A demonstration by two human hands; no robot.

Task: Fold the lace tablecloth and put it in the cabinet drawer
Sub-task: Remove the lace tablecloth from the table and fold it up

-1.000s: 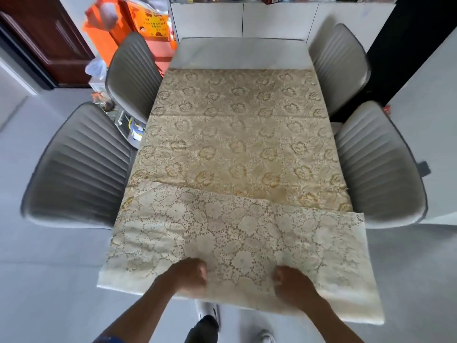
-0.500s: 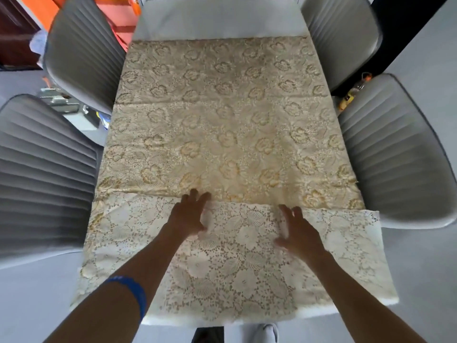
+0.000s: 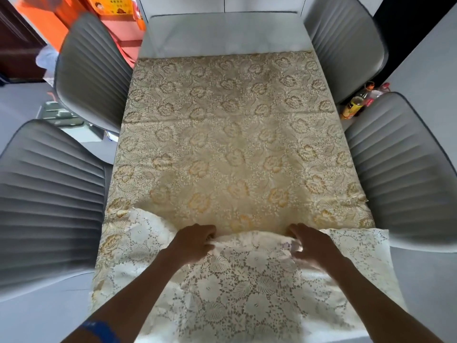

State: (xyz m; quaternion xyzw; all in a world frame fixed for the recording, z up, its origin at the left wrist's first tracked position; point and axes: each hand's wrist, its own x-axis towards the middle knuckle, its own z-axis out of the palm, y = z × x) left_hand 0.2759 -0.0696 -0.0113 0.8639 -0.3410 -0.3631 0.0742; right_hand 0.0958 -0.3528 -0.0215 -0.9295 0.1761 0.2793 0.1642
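A gold and cream lace tablecloth (image 3: pixel 222 134) with a flower pattern lies over most of a white table (image 3: pixel 222 33). Its near end is folded back on itself, showing a paler cream underside (image 3: pixel 247 293). My left hand (image 3: pixel 195 241) pinches the far edge of that folded flap, fingers curled on the cloth. My right hand (image 3: pixel 314 243) grips the same edge a little to the right, and the lace bunches up between the two hands. The flap's left corner (image 3: pixel 138 214) is lifted and curled. No drawer can be made out in this view.
Four grey ribbed chairs crowd the table: two at the left (image 3: pixel 49 199) (image 3: pixel 91 70), two at the right (image 3: pixel 400 174) (image 3: pixel 346 40). White cabinet fronts (image 3: pixel 222 3) stand past the table's far end. Bottles (image 3: pixel 356 105) sit on the floor at the right, orange boxes (image 3: pixel 74 11) at the far left.
Both hands slid from the near edge up over the flap, lay flat on it, and now clench its far edge. The flap's edge has bunched and its left corner has lifted.
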